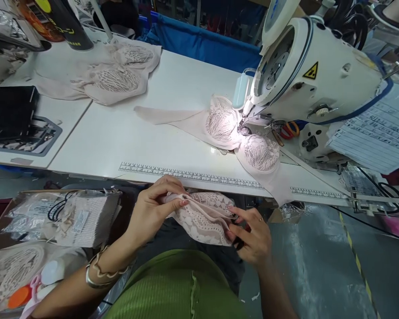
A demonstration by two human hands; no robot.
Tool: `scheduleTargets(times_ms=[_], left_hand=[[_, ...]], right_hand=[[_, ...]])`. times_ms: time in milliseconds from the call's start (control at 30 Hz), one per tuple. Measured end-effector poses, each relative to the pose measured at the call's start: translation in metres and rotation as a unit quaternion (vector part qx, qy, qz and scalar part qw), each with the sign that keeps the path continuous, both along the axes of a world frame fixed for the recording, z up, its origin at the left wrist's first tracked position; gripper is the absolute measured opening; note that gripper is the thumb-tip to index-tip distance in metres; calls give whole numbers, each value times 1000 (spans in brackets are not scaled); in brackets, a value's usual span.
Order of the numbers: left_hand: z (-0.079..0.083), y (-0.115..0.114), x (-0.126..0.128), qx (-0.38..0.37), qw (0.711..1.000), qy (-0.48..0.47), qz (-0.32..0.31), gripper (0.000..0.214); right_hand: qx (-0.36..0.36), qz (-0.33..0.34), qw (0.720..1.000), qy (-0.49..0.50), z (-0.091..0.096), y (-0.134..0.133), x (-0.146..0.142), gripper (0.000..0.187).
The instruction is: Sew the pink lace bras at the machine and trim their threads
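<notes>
Over my lap, a pale pink lace bra piece [199, 219] is stretched between both hands, its edge folded. My left hand [153, 208] pinches its left end between thumb and fingers. At the right end, my right hand [251, 232] grips the fabric with its fingertips. Beyond them, a pale pink lace bra [261, 153] lies across the table, its middle under the lit needle area of the white sewing machine [319, 75]. One of its wings hangs over the front edge.
More lace bra pieces [116, 79] lie at the back left of the white table [119, 133]. A printed ruler [193, 176] runs along its front edge. Orange-handled scissors [290, 130] sit behind the needle. A box of packaged parts [83, 221] stands at lower left.
</notes>
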State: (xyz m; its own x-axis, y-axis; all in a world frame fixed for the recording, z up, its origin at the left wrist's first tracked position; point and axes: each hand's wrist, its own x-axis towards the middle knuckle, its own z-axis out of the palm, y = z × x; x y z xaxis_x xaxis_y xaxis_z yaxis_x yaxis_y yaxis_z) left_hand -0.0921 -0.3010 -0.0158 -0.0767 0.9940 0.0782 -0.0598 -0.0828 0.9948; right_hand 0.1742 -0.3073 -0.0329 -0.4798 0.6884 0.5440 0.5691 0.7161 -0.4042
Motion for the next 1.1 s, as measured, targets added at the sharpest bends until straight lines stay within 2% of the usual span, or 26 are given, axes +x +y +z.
scheduleTargets(times_ms=[133, 200, 233, 267, 333, 400, 433, 467, 533, 600, 700, 800, 967, 1100], left_hand=[[2, -1, -3, 9, 999, 24, -45, 8], [5, -1, -5, 16, 996, 36, -79, 4], [6, -1, -6, 12, 995, 31, -91, 3], [7, -1, -6, 0, 995, 24, -94, 4], [7, 0, -8, -40, 995, 11, -88, 11], [6, 0, -8, -74, 993, 11, -87, 18], [5, 1, -8, -80, 993, 15, -91, 19], [3, 1, -8, -78, 993, 15, -92, 18], [-1, 2, -8, -52, 996, 17, -74, 11], [-5, 2, -7, -9, 999, 29, -38, 3], [-10, 1, -5, 38, 997, 58, 14, 8], [-13, -1, -1, 44, 995, 73, 47, 10], [-15, -2, 3, 37, 993, 83, 70, 6], [-15, -3, 4, 31, 993, 86, 76, 7]], right_hand=[[42, -107, 993, -36, -9, 0, -3, 36], [36, -123, 992, 8, -5, 4, -1, 32], [10, -109, 993, 36, 0, 6, 1, 28], [-37, -77, 995, 61, 6, 8, 3, 23], [-175, 43, 979, 98, 21, 11, 9, 21], [-305, 166, 931, 111, 33, 14, 16, 33], [-339, 198, 912, 115, 36, 14, 20, 37], [-349, 204, 907, 119, 38, 15, 22, 37], [-309, 153, 931, 121, 37, 16, 26, 29], [-235, 74, 963, 111, 32, 17, 27, 17], [-154, -10, 982, 110, 26, 16, 25, 9], [-130, -48, 982, 131, 23, 15, 20, 12], [-145, -110, 968, 170, 16, 10, 11, 23], [-163, -159, 956, 187, 12, 7, 6, 18]])
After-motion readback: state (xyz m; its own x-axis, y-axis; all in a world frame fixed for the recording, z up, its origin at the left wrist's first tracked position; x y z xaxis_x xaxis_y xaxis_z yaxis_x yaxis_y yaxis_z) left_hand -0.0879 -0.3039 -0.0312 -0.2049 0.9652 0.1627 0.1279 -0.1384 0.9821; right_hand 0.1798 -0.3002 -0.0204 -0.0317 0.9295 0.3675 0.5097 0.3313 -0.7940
